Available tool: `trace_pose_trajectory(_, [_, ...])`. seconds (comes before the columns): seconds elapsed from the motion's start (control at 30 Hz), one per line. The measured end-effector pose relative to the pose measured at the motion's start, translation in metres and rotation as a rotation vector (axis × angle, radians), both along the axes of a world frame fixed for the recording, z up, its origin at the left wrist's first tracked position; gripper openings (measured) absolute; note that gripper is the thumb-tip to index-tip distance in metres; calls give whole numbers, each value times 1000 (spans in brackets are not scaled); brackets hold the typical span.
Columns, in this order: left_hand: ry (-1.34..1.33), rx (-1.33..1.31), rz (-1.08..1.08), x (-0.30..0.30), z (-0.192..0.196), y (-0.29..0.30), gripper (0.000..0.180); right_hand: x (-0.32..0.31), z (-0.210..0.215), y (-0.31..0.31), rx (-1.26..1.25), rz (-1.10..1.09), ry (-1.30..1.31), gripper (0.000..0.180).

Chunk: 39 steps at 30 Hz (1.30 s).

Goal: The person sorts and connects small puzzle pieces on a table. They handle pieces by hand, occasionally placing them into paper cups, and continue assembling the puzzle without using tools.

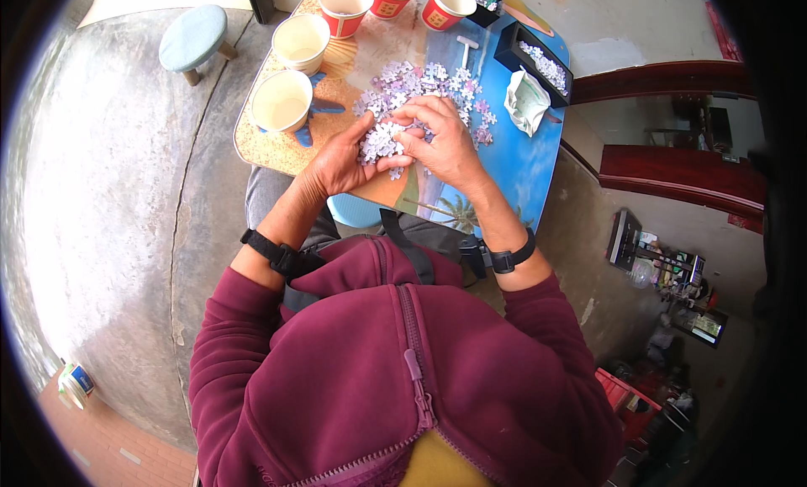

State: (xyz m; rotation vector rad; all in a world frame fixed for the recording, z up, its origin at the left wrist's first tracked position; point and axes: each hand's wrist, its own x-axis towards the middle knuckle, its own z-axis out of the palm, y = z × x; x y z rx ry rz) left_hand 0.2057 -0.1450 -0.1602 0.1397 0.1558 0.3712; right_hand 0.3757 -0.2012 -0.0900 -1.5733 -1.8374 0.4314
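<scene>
My left hand [343,157] is cupped palm-up at the table's near side, holding a heap of pale jigsaw puzzle pieces [381,142]. Over its fingertips curls my right hand [447,144], its thumb and fingers closed around a few of the pieces; exactly how many is hidden. Just beyond both hands a loose pile of lilac and white jigsaw pieces [406,82] spreads over the tabletop, with some scattered to the right.
Cream paper cups [281,102] line the left and far edges of the picture-printed table [521,172], along with red-and-white cups [448,6]. At right stand a black tray [514,54] of pieces and a crumpled pale wrapper [527,103]. A light-blue stool [193,38] is on the floor.
</scene>
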Motion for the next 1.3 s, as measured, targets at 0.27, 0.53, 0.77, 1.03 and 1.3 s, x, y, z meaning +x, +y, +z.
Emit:
trace_pose_trajectory(0.27, [24, 8, 5, -1, -5, 0, 44, 0, -9, -1, -43, 34, 36, 22])
trace_pose_trajectory(0.53, [14, -7, 11, -2, -5, -1, 44, -5, -6, 1, -74, 50, 97, 24])
trace_pose_trajectory(0.77, [-49, -34, -19, -2, -10, 2, 44, 3, -5, 5, -78, 102, 56, 15])
trace_pose_trajectory(1.03, [43, 6, -56, -2, -5, 2, 49, 8, 4, -1, -497, -154, 859, 17])
trace_pose_trajectory(1.3, [-65, 29, -68, -2, 0, 3, 52, 10, 13, 7, -487, -174, 930, 17])
